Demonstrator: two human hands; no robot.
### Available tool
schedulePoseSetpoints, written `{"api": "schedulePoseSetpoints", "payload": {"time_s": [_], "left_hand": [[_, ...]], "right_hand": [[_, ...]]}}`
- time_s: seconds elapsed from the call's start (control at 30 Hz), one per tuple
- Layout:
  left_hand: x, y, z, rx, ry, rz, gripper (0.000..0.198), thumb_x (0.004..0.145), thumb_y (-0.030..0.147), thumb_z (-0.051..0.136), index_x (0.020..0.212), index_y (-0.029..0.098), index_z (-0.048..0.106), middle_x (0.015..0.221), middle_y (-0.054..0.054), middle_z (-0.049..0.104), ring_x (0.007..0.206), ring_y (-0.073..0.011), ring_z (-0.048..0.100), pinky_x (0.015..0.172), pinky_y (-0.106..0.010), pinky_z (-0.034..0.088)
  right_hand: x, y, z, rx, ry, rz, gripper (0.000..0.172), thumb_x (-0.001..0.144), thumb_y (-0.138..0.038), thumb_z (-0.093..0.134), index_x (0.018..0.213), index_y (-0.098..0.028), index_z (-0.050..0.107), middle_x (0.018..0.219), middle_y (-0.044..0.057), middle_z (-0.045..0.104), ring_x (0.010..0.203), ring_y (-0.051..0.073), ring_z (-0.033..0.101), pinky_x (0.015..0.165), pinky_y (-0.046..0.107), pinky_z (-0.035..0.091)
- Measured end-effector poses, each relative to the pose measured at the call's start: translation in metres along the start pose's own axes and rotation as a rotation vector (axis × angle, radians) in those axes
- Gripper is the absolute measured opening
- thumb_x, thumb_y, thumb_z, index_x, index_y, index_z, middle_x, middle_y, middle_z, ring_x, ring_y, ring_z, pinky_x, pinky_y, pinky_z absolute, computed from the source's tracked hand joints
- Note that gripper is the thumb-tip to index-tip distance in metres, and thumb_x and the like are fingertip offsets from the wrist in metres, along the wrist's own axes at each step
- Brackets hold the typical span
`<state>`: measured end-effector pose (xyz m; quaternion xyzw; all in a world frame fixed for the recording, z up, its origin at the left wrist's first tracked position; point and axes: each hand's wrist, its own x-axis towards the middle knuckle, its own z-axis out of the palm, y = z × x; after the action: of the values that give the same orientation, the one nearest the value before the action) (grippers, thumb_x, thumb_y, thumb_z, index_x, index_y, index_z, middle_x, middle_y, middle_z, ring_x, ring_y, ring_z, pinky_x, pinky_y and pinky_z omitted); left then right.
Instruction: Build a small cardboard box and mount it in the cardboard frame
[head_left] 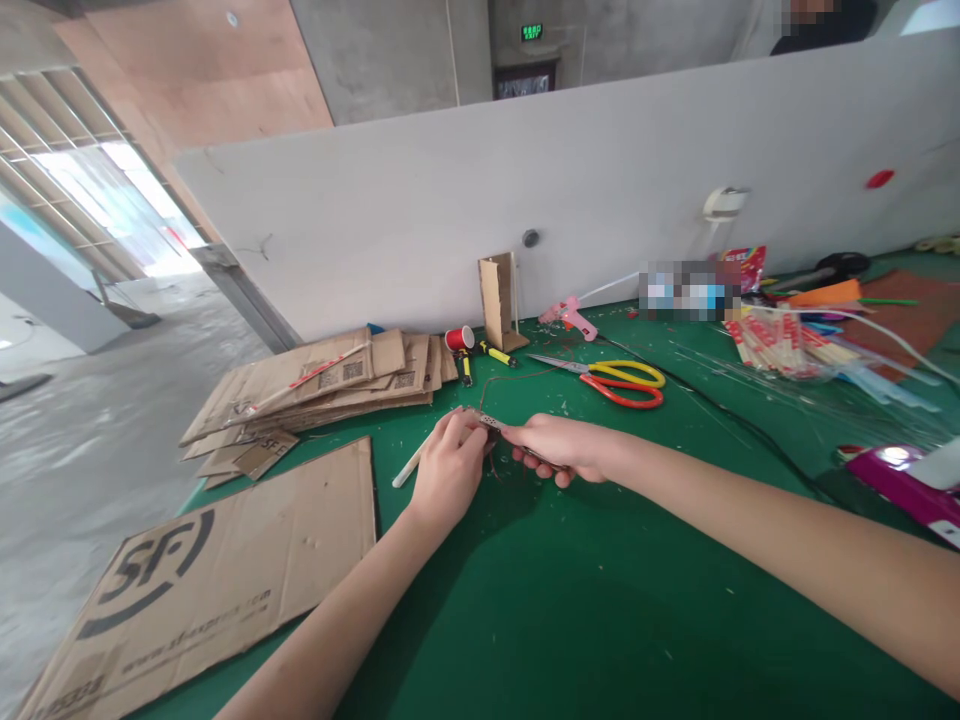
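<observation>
Nearer than the scissors point(587, 370), our right hand point(553, 443) grips a metal tool point(491, 423); our left hand point(451, 460) curls, contents unclear.

daylight glares through the bright opening point(124, 205) at far left, soft shadow darkens the table point(600, 620), edges stretch!

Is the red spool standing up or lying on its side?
Lying on its side: the red spool has its pale end facing sideways.
</observation>
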<state>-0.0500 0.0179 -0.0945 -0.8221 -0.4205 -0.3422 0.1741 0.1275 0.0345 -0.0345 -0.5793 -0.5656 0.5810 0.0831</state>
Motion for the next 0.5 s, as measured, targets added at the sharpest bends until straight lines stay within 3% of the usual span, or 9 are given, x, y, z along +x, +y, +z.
{"api": "schedulePoseSetpoints", "payload": {"time_s": [0.17,0.33,0.5], "left_hand": [[0.001,0.002,-0.001,-0.023,-0.019,-0.016,0.02,0.092,0.011,0.042,0.088,0.018,0.06,0.099,-0.008,0.061,0.104,-0.0215,0.056,0.096,-0.04,0.053],[0.001,0.003,-0.002,-0.046,-0.015,-0.026,0.02,0.091,0.01,0.043,0.089,0.02,0.061,0.1,-0.006,0.061,0.105,-0.0214,0.057,0.097,-0.041,0.052],[0.002,0.006,-0.002,-0.05,-0.011,-0.032,0.02,0.091,0.011,0.043,0.087,0.019,0.061,0.1,-0.007,0.061,0.103,-0.021,0.057,0.096,-0.04,0.052]], "right_hand": [[-0.001,-0.009,0.001,-0.221,0.038,-0.007,0.04,0.094,-0.051,0.034,0.075,-0.018,0.046,0.062,-0.001,0.045,0.041,0.007,0.038,0.035,0.02,0.03],[-0.006,-0.015,0.006,-0.555,0.12,-0.002,0.048,0.094,-0.054,0.027,0.072,-0.017,0.048,0.059,0.005,0.053,0.041,0.015,0.049,0.038,0.028,0.037],[-0.004,-0.011,-0.002,-0.252,0.016,-0.019,0.041,0.095,-0.051,0.035,0.073,-0.017,0.045,0.062,-0.002,0.044,0.041,0.006,0.039,0.034,0.019,0.026]]}}
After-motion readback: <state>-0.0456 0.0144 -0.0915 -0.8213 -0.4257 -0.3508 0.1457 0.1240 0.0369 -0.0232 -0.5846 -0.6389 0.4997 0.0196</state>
